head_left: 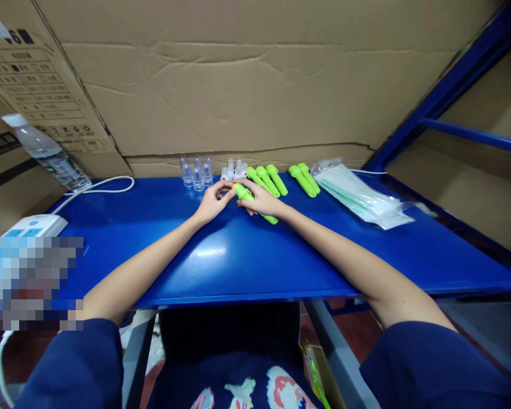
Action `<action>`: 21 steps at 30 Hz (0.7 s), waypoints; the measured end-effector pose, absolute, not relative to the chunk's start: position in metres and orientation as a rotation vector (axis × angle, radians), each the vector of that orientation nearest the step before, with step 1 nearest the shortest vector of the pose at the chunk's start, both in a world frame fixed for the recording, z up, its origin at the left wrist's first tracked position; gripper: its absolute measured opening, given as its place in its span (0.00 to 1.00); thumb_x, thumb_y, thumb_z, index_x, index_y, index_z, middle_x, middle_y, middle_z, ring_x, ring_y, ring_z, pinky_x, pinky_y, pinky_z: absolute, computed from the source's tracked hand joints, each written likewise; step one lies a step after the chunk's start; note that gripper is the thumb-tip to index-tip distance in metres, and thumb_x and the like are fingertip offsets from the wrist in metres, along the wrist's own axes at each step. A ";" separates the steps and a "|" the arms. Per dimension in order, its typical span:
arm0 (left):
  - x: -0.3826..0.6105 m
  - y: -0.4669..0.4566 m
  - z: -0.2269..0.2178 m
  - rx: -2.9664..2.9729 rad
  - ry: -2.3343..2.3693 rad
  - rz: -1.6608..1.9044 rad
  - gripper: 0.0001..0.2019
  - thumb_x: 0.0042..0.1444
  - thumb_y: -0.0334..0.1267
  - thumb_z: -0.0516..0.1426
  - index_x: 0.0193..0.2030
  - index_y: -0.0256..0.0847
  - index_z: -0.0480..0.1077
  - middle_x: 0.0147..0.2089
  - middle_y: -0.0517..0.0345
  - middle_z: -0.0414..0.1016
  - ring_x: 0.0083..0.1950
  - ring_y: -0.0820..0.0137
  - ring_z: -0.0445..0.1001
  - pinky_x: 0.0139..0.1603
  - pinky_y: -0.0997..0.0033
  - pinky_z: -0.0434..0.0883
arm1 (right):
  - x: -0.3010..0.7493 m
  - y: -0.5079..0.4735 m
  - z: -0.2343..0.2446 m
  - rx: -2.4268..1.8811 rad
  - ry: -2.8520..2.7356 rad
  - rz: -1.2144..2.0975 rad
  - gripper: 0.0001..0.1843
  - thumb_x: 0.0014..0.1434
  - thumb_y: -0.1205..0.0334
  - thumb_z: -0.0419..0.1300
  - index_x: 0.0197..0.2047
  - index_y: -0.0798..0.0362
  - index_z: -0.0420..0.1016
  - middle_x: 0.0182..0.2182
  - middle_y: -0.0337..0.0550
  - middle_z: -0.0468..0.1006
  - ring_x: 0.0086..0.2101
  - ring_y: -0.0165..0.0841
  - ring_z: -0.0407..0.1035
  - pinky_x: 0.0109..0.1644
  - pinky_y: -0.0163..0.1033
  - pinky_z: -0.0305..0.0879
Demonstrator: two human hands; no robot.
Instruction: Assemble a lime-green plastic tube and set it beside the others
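Head view: the right hand [259, 198] curls round a green handle [246, 194] over the tabletop [315, 244], seemingly steadying it while the left hand [215, 201] pinches its far end; clear caps [198, 178] and more green handles [276, 180] sit beyond, probably for easy reach.

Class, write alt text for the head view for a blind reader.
A person's right hand holds a green stick, the left hand at its yellow tip, over a blue table. Farther back are clear plastic pieces and more green sticks.

Six green tubes [269, 183], one bottle [51, 156], one power strip [46, 224].
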State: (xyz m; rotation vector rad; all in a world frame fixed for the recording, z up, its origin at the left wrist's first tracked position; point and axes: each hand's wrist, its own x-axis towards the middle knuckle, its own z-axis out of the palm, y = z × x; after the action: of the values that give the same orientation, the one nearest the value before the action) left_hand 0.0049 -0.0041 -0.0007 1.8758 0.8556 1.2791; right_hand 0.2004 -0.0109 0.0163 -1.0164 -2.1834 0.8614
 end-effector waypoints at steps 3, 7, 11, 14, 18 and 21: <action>0.006 -0.003 -0.002 1.872 0.836 1.307 0.12 0.62 0.46 0.61 0.45 0.40 0.75 0.51 0.50 0.82 0.51 0.64 0.80 0.54 0.67 0.73 | 0.199 -0.011 0.015 -1.038 -2.117 0.841 0.33 0.60 0.66 0.57 0.68 0.52 0.56 0.19 0.27 0.70 0.17 0.32 0.69 0.22 0.36 0.66; 0.007 -0.003 -0.004 1.854 0.822 1.328 0.12 0.62 0.42 0.59 0.48 0.38 0.76 0.52 0.49 0.82 0.51 0.64 0.80 0.57 0.65 0.74 | 0.199 -0.010 0.014 -1.041 -2.059 0.886 0.31 0.59 0.67 0.57 0.64 0.51 0.56 0.18 0.25 0.68 0.17 0.32 0.67 0.22 0.36 0.65; 0.009 -0.004 -0.004 1.839 0.845 1.307 0.13 0.62 0.38 0.58 0.51 0.39 0.78 0.54 0.49 0.82 0.53 0.63 0.81 0.61 0.62 0.74 | 0.200 -0.005 0.010 -1.044 -2.053 0.871 0.28 0.60 0.66 0.58 0.62 0.50 0.55 0.20 0.26 0.69 0.17 0.31 0.67 0.22 0.37 0.65; 0.010 -0.005 -0.004 1.850 0.867 1.306 0.14 0.62 0.35 0.57 0.52 0.39 0.79 0.55 0.49 0.83 0.54 0.63 0.81 0.63 0.61 0.73 | 0.201 -0.002 0.006 -1.091 -2.051 0.832 0.27 0.61 0.63 0.58 0.60 0.50 0.53 0.21 0.29 0.71 0.18 0.32 0.68 0.23 0.39 0.66; 0.010 -0.008 -0.003 1.916 0.940 1.311 0.16 0.62 0.34 0.56 0.53 0.38 0.80 0.54 0.49 0.83 0.52 0.62 0.82 0.60 0.61 0.75 | 0.201 0.000 0.004 -1.125 -2.088 0.751 0.24 0.64 0.57 0.58 0.58 0.50 0.53 0.23 0.31 0.72 0.19 0.33 0.69 0.24 0.41 0.68; 0.010 -0.012 0.001 1.984 1.023 1.319 0.17 0.63 0.34 0.56 0.54 0.37 0.81 0.53 0.48 0.84 0.49 0.61 0.84 0.57 0.61 0.77 | 0.200 -0.002 0.004 -1.097 -2.059 0.774 0.22 0.63 0.55 0.59 0.55 0.49 0.53 0.24 0.32 0.72 0.19 0.33 0.69 0.24 0.41 0.67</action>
State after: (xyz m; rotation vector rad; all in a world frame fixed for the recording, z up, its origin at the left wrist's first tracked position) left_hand 0.0098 -0.0124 0.0007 1.9839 1.0226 1.3194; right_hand 0.1998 -0.0017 0.0045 -1.0971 -2.0592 0.7744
